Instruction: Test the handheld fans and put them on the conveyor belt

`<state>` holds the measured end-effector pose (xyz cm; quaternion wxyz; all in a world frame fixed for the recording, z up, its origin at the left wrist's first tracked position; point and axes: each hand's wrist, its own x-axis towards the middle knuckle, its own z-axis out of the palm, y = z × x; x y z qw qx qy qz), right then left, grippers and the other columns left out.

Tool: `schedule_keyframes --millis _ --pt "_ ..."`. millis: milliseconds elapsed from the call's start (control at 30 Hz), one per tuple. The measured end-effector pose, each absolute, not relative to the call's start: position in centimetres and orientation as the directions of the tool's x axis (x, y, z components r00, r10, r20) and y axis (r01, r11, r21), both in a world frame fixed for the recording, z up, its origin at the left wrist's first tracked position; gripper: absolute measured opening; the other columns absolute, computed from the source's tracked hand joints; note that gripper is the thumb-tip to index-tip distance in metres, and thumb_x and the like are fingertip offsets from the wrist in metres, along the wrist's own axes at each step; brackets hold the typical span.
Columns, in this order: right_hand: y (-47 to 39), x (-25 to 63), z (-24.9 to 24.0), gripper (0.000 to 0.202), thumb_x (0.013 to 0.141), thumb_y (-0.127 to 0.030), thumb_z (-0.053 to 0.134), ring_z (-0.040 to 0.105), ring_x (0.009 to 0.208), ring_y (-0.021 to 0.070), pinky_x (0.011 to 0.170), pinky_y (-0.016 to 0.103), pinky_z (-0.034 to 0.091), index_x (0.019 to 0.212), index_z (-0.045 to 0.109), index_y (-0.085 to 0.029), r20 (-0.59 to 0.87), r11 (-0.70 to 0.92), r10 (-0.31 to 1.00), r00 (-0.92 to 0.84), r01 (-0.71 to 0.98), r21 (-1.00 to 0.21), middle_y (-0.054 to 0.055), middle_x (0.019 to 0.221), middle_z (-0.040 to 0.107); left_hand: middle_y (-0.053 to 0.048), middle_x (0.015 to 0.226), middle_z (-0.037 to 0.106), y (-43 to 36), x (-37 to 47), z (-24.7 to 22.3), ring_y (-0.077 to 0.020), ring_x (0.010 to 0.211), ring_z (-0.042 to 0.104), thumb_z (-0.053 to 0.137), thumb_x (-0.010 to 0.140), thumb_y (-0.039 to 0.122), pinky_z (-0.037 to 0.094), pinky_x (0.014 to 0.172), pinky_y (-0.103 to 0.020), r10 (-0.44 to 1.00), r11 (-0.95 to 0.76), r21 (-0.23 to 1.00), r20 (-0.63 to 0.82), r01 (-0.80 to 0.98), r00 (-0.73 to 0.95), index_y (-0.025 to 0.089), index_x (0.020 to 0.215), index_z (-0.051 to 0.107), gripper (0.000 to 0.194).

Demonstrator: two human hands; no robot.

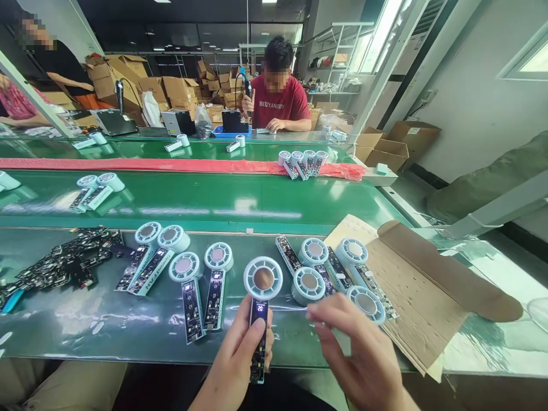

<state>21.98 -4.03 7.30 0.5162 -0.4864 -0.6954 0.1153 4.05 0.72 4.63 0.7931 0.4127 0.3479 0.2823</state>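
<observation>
My left hand [244, 348] is wrapped round the circuit-board handle of a light-blue fan unit [263, 278], its round head pointing up and a small display lit with "20" above my thumb. To the right, my right hand [359, 348] hovers over the table edge with fingers apart and bent, slightly blurred, holding nothing visible. Just beyond it lie several fan units [309, 285] with round heads and exposed boards. Left of the held unit, two more units [218, 257] rest on the green table, near another pair [173, 238].
A pile of loose circuit boards [68, 260] lies at the left. Flattened cardboard [415, 285] covers the right side. Beyond runs a green conveyor [214, 200] with a red strip [171, 166] and more units. Across it sits a person in a red shirt [280, 103].
</observation>
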Motion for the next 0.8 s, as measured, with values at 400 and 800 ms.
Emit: schedule_keyframes --millis 400,800 --pt "-4.4 18.2 -0.6 0.021 0.089 -0.009 0.044 0.053 0.057 0.0113 0.053 0.020 0.042 0.102 0.054 -0.022 0.475 0.364 0.869 0.138 0.471 -0.804 -0.002 0.068 0.057 0.003 0.071 0.044 1.5 4.1 3.0 -0.0094 0.061 0.041 0.040 0.093 0.039 0.036 0.059 -0.025 0.777 0.425 0.899 -0.304 -0.104 0.552 0.022 0.096 0.044 0.017" --pt "-4.1 18.0 -0.8 0.020 0.089 -0.008 0.044 0.053 0.059 0.0126 0.055 0.022 0.041 0.101 0.054 -0.020 0.484 0.367 0.868 0.111 0.512 -0.777 0.000 0.072 0.059 0.004 0.069 0.042 2.6 4.1 1.6 -0.0088 0.061 0.040 0.039 0.094 0.037 0.037 0.059 -0.024 0.773 0.391 0.911 -0.246 -0.133 0.584 0.022 0.097 0.044 0.016"
